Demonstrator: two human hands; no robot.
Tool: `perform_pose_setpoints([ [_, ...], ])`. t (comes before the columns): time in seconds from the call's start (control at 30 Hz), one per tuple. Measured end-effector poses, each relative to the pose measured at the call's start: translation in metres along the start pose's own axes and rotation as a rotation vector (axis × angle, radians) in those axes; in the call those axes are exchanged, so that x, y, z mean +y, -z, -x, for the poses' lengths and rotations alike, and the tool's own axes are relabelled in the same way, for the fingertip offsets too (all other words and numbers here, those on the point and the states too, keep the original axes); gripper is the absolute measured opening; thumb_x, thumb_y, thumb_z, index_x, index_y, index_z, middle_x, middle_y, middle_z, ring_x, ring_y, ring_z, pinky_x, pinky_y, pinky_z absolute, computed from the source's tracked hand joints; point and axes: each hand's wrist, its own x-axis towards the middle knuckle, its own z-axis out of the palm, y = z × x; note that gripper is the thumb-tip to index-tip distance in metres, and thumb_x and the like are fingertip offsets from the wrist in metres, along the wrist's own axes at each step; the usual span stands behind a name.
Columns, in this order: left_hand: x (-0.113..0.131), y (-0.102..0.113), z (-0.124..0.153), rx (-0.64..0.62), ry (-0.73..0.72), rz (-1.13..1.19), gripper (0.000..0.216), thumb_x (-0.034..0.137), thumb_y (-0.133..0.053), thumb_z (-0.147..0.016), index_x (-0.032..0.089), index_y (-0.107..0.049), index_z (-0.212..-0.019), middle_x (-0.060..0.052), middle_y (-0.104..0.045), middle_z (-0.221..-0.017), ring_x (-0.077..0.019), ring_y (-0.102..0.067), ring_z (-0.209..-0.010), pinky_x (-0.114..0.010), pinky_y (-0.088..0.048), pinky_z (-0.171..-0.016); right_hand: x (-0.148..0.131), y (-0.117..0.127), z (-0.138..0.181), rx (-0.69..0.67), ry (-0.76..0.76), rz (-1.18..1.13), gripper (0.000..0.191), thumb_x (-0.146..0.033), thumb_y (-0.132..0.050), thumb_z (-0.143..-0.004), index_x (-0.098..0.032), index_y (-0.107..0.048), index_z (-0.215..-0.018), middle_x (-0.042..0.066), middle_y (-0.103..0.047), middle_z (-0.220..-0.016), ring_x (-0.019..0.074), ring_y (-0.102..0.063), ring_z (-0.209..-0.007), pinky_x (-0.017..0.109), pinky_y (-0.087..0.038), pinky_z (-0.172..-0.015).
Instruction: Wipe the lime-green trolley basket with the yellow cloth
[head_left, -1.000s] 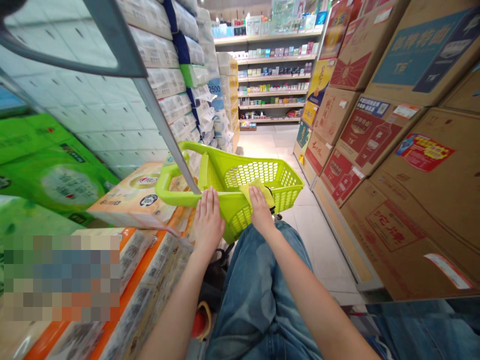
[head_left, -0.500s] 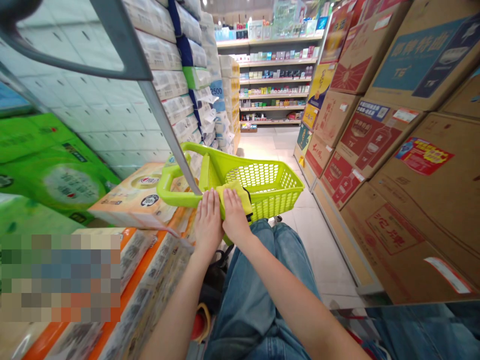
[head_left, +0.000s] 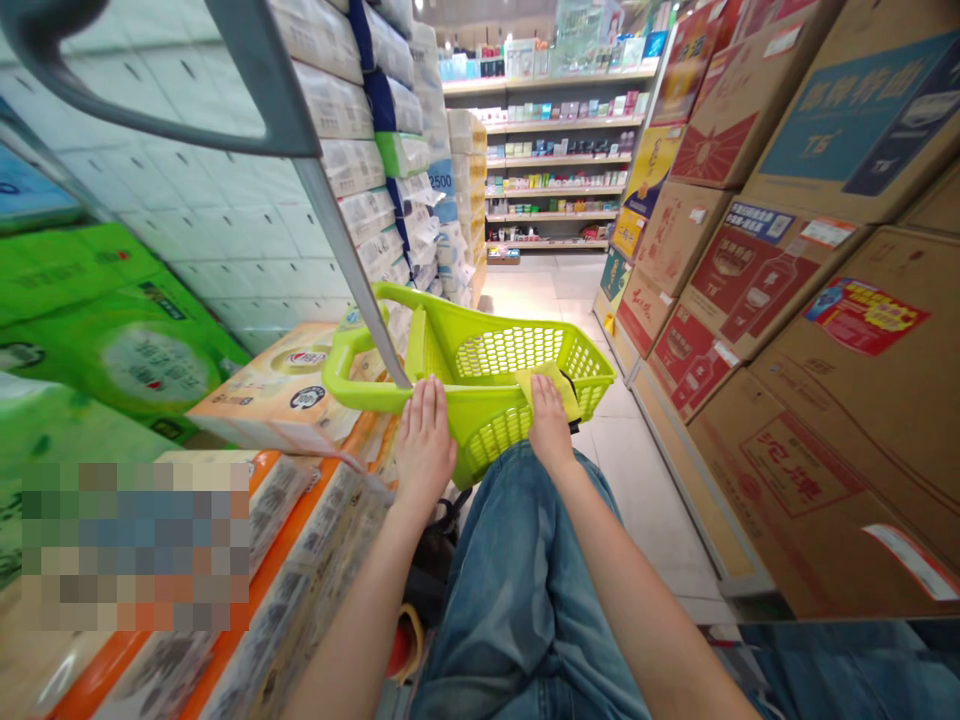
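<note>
A lime-green shopping cart [head_left: 525, 330] with perforated basket walls stands in front of my knees. My left hand [head_left: 425, 440] is on its near rim, just beside the foot of the grey metal pole [head_left: 352, 260], with the fingers together over the edge and the thumb hidden. Farther right along that rim, my right hand [head_left: 551, 425] presses a yellow cloth [head_left: 564, 388] with a dark edge against the plastic, its fingers closed over it. At the upper left, a grey handle [head_left: 289, 100] tops the pole.
Stacked cardboard cartons [head_left: 810, 400] line the right side. Wrapped tissue packs [head_left: 337, 100] rise on the left, with an orange-and-white tissue pack [head_left: 262, 385] close to the cart. Shelves of small boxed goods [head_left: 559, 150] stand beyond the tiled floor [head_left: 536, 290].
My right hand has slid the yellow cloth rightward along the near rim, away from my left hand. My left hand stays by the pole. The view has shifted slightly.
</note>
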Motion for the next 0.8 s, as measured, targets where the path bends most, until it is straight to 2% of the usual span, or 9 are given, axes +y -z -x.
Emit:
perform_pose_setpoints([
  [0.1, 0.001, 0.000, 0.000, -0.003, 0.007, -0.001, 0.086, 0.011, -0.051, -0.075, 0.003, -0.020, -0.155, -0.017, -0.025, -0.162, -0.0295, -0.019, -0.152, -0.046, -0.023, -0.123, -0.019, -0.005, -0.003, 0.003, -0.087, 0.001, 0.078, 0.009, -0.032, -0.072, -0.001, -0.034, -0.150, 0.022, -0.034, -0.157, 0.0265, -0.022, -0.151, 0.051, -0.023, -0.123],
  [0.17, 0.001, 0.000, 0.000, -0.004, 0.007, -0.005, 0.085, 0.011, -0.051, -0.076, 0.002, -0.020, -0.155, -0.018, -0.026, -0.162, -0.0297, -0.019, -0.152, -0.046, -0.022, -0.123, -0.043, -0.011, -0.003, -0.016, -0.070, -0.029, 0.077, 0.008, -0.034, -0.072, 0.001, -0.035, -0.149, 0.023, -0.035, -0.156, 0.0272, -0.021, -0.151, 0.050, -0.023, -0.123],
  [0.3, 0.001, -0.002, 0.000, 0.009, 0.007, -0.018, 0.080, 0.010, -0.047, -0.080, 0.003, -0.020, -0.155, -0.018, -0.028, -0.161, -0.0289, -0.019, -0.152, -0.046, -0.024, -0.123, -0.094, -0.024, 0.001, -0.069, 0.132, -0.156, 0.080, 0.006, -0.037, -0.070, 0.000, -0.034, -0.150, 0.021, -0.035, -0.157, 0.0252, -0.019, -0.152, 0.047, -0.023, -0.124],
  [0.4, 0.000, -0.003, 0.000, 0.014, 0.002, -0.028, 0.075, 0.010, -0.043, -0.083, 0.004, -0.021, -0.155, -0.017, -0.030, -0.160, -0.0278, -0.019, -0.152, -0.046, -0.024, -0.122, -0.108, -0.027, 0.005, -0.084, 0.249, -0.248, 0.085, 0.005, -0.038, -0.069, -0.004, -0.030, -0.153, 0.017, -0.032, -0.159, 0.0230, -0.016, -0.153, 0.047, -0.021, -0.125],
  [0.5, -0.001, -0.002, 0.001, 0.003, -0.011, -0.022, 0.080, 0.009, -0.046, -0.079, 0.004, -0.020, -0.155, -0.017, -0.028, -0.161, -0.0278, -0.019, -0.152, -0.046, -0.023, -0.123, -0.095, -0.025, 0.007, -0.078, 0.300, -0.283, 0.088, 0.006, -0.036, -0.068, -0.009, -0.027, -0.154, 0.014, -0.032, -0.160, 0.0201, -0.017, -0.152, 0.045, -0.022, -0.126],
  [0.6, -0.002, 0.000, 0.000, -0.005, -0.017, -0.011, 0.085, 0.010, -0.049, -0.076, 0.004, -0.018, -0.155, -0.016, -0.026, -0.162, -0.0282, -0.018, -0.152, -0.046, -0.023, -0.123, -0.063, -0.020, 0.007, -0.065, 0.299, -0.242, 0.092, 0.008, -0.034, -0.065, -0.009, -0.026, -0.155, 0.014, -0.032, -0.160, 0.0194, -0.018, -0.152, 0.044, -0.022, -0.126],
  [0.8, -0.001, 0.001, 0.000, -0.005, -0.013, -0.005, 0.085, 0.010, -0.049, -0.076, 0.002, -0.019, -0.155, -0.017, -0.026, -0.162, -0.0294, -0.018, -0.152, -0.046, -0.024, -0.122, 0.003, -0.004, 0.004, 0.000, 0.139, -0.121, 0.093, 0.009, -0.034, -0.064, -0.010, -0.027, -0.155, 0.013, -0.033, -0.160, 0.0202, -0.018, -0.152, 0.045, -0.023, -0.125],
])
